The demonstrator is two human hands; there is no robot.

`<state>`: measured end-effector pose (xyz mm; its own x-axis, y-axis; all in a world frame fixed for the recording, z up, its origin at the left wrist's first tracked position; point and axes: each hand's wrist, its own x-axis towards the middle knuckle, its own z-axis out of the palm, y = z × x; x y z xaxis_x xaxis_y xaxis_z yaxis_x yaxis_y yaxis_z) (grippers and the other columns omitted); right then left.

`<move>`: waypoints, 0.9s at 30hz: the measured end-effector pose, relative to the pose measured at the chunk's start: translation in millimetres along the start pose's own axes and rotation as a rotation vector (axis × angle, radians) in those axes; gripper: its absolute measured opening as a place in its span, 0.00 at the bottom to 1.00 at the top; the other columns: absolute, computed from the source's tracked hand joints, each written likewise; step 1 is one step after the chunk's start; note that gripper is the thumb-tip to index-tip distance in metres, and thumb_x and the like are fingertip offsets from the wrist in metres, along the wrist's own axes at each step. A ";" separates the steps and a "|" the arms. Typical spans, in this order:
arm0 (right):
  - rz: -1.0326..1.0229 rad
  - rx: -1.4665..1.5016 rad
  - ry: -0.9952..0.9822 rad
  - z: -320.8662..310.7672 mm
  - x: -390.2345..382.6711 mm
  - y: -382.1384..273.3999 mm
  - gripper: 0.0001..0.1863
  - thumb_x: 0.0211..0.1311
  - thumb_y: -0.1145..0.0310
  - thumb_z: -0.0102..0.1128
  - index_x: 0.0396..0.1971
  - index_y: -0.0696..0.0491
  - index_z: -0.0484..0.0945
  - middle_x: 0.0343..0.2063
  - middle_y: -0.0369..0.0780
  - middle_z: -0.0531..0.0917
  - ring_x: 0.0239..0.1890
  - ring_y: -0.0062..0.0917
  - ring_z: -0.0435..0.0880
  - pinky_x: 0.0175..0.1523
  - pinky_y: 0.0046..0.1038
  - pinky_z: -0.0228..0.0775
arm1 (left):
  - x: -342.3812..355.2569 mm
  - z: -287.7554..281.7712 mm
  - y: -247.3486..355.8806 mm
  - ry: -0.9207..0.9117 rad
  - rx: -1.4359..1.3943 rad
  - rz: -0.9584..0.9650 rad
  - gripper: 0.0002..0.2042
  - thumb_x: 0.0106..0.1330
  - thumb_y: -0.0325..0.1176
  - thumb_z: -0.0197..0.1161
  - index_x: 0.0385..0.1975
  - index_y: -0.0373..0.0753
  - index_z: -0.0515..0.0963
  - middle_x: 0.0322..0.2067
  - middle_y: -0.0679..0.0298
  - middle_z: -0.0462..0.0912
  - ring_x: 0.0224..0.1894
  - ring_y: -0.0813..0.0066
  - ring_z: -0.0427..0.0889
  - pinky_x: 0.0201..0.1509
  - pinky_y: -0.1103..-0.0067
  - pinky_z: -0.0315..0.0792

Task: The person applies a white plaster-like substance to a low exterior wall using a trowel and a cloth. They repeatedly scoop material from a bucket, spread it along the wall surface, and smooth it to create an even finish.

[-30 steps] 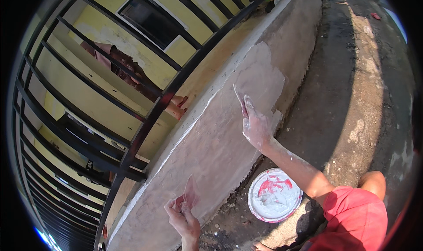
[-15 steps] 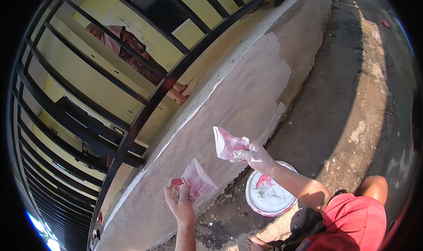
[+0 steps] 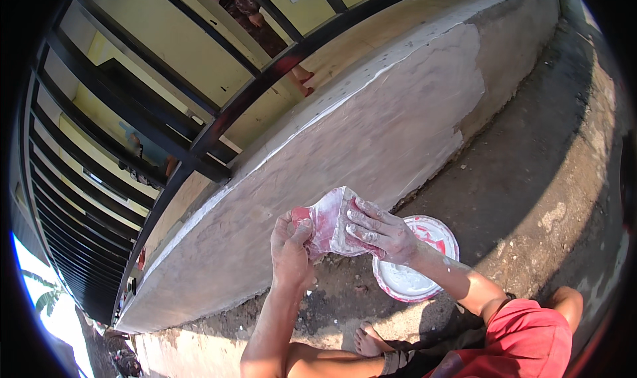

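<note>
My left hand (image 3: 290,242) is closed on the red grip end of a putty scraper (image 3: 325,220), a flat, pinkish blade smeared with white paste. My right hand (image 3: 383,233), its fingers coated white, grips a second putty scraper (image 3: 346,241), largely hidden behind the fingers. The two blades meet or overlap in front of the low wall; whether they press together I cannot tell. Below my right forearm stands a round bucket (image 3: 453,240) with a red-stained rim, holding white paste (image 3: 406,280).
A low wall (image 3: 371,139) with patchy grey coating runs from lower left to upper right. Above it is a black metal railing (image 3: 213,131). One person (image 3: 255,20) stands behind the bars, another is partly seen at left. Dirt ground (image 3: 511,192) lies alongside the wall.
My hands have come together, bringing the two scrapers from apart to blade against blade. The view has shifted, and more of my left arm and my legs shows.
</note>
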<state>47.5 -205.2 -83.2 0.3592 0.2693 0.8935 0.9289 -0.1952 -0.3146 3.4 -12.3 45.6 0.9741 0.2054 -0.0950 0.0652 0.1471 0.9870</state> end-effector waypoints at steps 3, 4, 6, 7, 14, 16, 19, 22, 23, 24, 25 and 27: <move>-0.001 -0.044 0.012 16.5 -18.4 12.0 0.31 0.50 0.72 0.72 0.58 0.59 0.81 0.64 0.47 0.80 0.70 0.48 0.73 0.73 0.46 0.70 | 3.2 -14.4 -5.5 0.016 -0.001 0.035 0.11 0.75 0.21 0.54 0.54 0.32 0.71 0.44 0.59 0.83 0.44 0.71 0.85 0.48 0.73 0.83; 0.002 -0.083 0.031 20.8 -24.8 17.8 0.33 0.53 0.73 0.70 0.63 0.53 0.79 0.67 0.41 0.77 0.71 0.41 0.73 0.70 0.39 0.74 | 6.5 -20.5 -9.0 0.028 -0.001 0.045 0.11 0.75 0.21 0.54 0.54 0.32 0.71 0.44 0.59 0.83 0.44 0.71 0.85 0.48 0.73 0.83; 0.151 -0.127 -0.037 21.8 -37.9 24.9 0.33 0.54 0.75 0.68 0.65 0.53 0.77 0.66 0.42 0.78 0.69 0.42 0.76 0.69 0.40 0.76 | 11.7 -28.8 -7.4 0.046 -0.020 0.109 0.12 0.75 0.21 0.55 0.55 0.34 0.68 0.45 0.59 0.82 0.43 0.74 0.83 0.47 0.74 0.81; 0.230 -0.148 -0.072 22.8 -44.5 25.4 0.34 0.55 0.76 0.68 0.66 0.53 0.76 0.65 0.43 0.79 0.68 0.42 0.77 0.68 0.40 0.77 | 13.2 -32.1 -7.1 0.054 -0.028 0.135 0.13 0.76 0.22 0.55 0.56 0.35 0.66 0.45 0.59 0.81 0.43 0.76 0.82 0.47 0.75 0.80; 1.357 1.608 0.355 33.3 -34.9 -16.3 0.16 0.64 0.80 0.53 0.52 0.60 0.76 0.47 0.43 0.84 0.50 0.33 0.87 0.63 0.44 0.81 | 14.6 -24.0 -33.2 0.085 0.319 0.703 0.13 0.76 0.24 0.57 0.56 0.35 0.65 0.46 0.60 0.80 0.45 0.70 0.84 0.48 0.75 0.79; 1.405 1.808 0.460 23.6 -11.6 -31.6 0.18 0.65 0.80 0.53 0.55 0.60 0.75 0.49 0.45 0.83 0.53 0.37 0.86 0.64 0.46 0.80 | 15.2 -22.9 -46.1 0.074 0.510 0.821 0.14 0.74 0.22 0.60 0.55 0.35 0.67 0.44 0.58 0.82 0.43 0.66 0.86 0.45 0.74 0.80; 1.343 1.935 0.502 20.5 -3.7 -21.2 0.22 0.64 0.79 0.53 0.59 0.62 0.73 0.53 0.47 0.83 0.58 0.38 0.84 0.71 0.45 0.73 | 5.5 -17.6 -38.6 -0.160 1.031 1.147 0.16 0.68 0.18 0.63 0.52 0.34 0.69 0.39 0.53 0.85 0.39 0.57 0.89 0.42 0.71 0.81; 1.307 1.947 0.526 10.3 -0.4 -13.9 0.27 0.61 0.79 0.51 0.62 0.63 0.70 0.56 0.50 0.81 0.61 0.41 0.81 0.71 0.48 0.72 | 5.2 -20.7 -42.9 -0.346 0.996 1.045 0.21 0.55 0.10 0.63 0.48 0.36 0.74 0.52 0.44 0.86 0.52 0.45 0.88 0.52 0.63 0.84; 1.289 1.968 0.529 7.3 -0.3 -13.6 0.27 0.61 0.80 0.50 0.63 0.63 0.69 0.57 0.51 0.80 0.61 0.41 0.81 0.71 0.48 0.72 | 5.3 -19.9 -42.1 -0.390 1.000 1.057 0.22 0.53 0.09 0.63 0.47 0.36 0.75 0.52 0.45 0.86 0.52 0.45 0.88 0.53 0.62 0.84; 1.289 1.975 0.515 2.7 0.6 -14.6 0.29 0.59 0.80 0.50 0.64 0.63 0.68 0.58 0.51 0.80 0.62 0.43 0.80 0.71 0.49 0.71 | 7.1 -19.0 -41.1 -0.420 1.010 1.089 0.22 0.52 0.09 0.63 0.47 0.37 0.75 0.52 0.46 0.86 0.53 0.45 0.88 0.53 0.62 0.84; 1.283 1.971 0.523 1.5 -2.5 -13.1 0.29 0.59 0.80 0.51 0.64 0.63 0.69 0.57 0.51 0.80 0.62 0.43 0.81 0.70 0.50 0.72 | 9.0 -18.7 -41.1 -0.450 1.019 1.121 0.23 0.52 0.09 0.63 0.47 0.37 0.75 0.52 0.47 0.86 0.53 0.45 0.87 0.54 0.62 0.84; 1.272 1.959 0.538 -2.2 -12.6 -7.5 0.28 0.59 0.79 0.52 0.63 0.62 0.70 0.55 0.50 0.81 0.60 0.43 0.82 0.68 0.51 0.74 | 12.4 -18.4 -41.9 -0.473 1.046 1.140 0.23 0.52 0.09 0.63 0.48 0.38 0.74 0.52 0.48 0.86 0.54 0.46 0.87 0.55 0.62 0.84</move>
<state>35.8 -209.2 -91.4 0.8356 0.5487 -0.0270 -0.5490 0.8323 -0.0766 8.8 1.9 0.7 0.5798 -0.5898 0.5621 -0.7826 -0.5951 0.1828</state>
